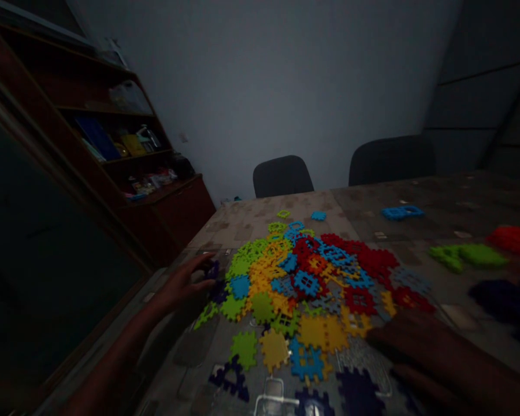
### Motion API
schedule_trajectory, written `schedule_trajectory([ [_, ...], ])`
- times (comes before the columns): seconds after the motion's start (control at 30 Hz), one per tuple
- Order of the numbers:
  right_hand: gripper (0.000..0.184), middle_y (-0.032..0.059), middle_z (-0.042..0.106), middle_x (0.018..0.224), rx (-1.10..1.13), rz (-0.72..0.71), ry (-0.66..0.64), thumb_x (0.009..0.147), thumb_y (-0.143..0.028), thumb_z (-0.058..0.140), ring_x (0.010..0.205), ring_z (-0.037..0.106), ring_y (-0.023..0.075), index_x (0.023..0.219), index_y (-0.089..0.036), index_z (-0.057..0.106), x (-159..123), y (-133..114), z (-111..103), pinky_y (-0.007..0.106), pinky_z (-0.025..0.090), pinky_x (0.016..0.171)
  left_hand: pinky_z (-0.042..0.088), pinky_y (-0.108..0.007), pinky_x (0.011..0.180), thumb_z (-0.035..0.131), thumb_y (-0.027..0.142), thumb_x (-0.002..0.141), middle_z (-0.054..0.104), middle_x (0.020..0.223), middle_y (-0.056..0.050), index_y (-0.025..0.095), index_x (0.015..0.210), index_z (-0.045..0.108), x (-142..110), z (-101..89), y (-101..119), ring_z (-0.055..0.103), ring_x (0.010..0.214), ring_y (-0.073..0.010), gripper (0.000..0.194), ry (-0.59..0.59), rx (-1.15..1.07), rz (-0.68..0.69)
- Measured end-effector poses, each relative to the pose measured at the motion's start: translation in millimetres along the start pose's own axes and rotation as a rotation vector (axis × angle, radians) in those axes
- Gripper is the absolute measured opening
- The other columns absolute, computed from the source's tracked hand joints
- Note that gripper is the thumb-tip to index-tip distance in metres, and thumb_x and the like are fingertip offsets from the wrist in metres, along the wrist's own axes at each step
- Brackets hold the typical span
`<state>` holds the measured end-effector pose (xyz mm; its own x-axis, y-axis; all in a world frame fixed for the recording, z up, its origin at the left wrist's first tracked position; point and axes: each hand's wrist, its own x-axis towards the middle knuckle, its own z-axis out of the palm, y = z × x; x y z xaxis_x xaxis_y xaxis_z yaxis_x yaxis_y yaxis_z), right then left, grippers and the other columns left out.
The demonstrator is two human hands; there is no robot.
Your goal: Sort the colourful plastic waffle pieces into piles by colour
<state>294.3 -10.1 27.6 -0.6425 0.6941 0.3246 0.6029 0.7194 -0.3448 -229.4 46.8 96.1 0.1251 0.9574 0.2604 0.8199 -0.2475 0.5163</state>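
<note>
A heap of interlocking plastic tiles [271, 263] with toothed edges lies on the table, in lime, yellow, blue, red, grey and dark purple. At its left edge is my left hand [184, 286], thumb and fingers apart, with dark purple tiles [216, 289] at the fingertips. My right hand [433, 352] is low over the near right side, fingers stretched toward the yellow tiles [323, 332]; darkness hides what is under its palm. Closer to me are a purple tile [359, 393], a lime tile [244, 349] and a blue window tile [307, 359].
On the right of the patterned table [242, 222] are a lime group [470, 256], a red pile [515, 240] and a dark purple pile [502, 300]. A blue piece [402, 212] lies farther back. Two chairs [283, 176] stand behind; a shelf unit [156, 190] is at left.
</note>
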Motion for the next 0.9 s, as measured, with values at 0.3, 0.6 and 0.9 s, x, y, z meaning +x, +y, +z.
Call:
schedule_trajectory([
  [0.3, 0.030, 0.0047, 0.080, 0.120, -0.042, 0.016, 0.008, 0.098, -0.034, 0.060, 0.102, 0.077, 0.0274, 0.125, -0.035, 0.074, 12, -6, -11, 0.036, 0.066, 0.080, 0.052, -0.038, 0.107, 0.063, 0.056, 0.103, 0.065, 0.142, -0.005, 0.040, 0.154, 0.043, -59, 61.0, 134, 0.063, 0.128, -0.0270, 0.057, -0.272, -0.186, 0.515],
  [0.6, 0.033, 0.0094, 0.078, 0.120, -0.077, 0.058, 0.057, 0.094, -0.030, 0.062, 0.104, 0.074, 0.0312, 0.124, -0.031, 0.074, 9, 20, -10, 0.045, 0.063, 0.086, 0.043, -0.040, 0.109, 0.051, 0.039, 0.110, 0.069, 0.135, -0.007, 0.030, 0.154, 0.043, -53, 101.9, 186, 0.063, 0.119, -0.0261, 0.045, -0.643, -0.210, 0.700],
  [0.9, 0.032, 0.0068, 0.074, 0.132, -0.018, 0.117, -0.017, 0.101, -0.038, 0.061, 0.116, 0.070, 0.0315, 0.131, -0.036, 0.071, 5, 19, -3, 0.044, 0.060, 0.091, 0.045, -0.034, 0.111, 0.034, 0.052, 0.114, 0.057, 0.153, -0.009, 0.037, 0.161, 0.026, -97, 99.9, 132, 0.056, 0.136, -0.0240, 0.050, -0.510, -0.166, 0.664],
])
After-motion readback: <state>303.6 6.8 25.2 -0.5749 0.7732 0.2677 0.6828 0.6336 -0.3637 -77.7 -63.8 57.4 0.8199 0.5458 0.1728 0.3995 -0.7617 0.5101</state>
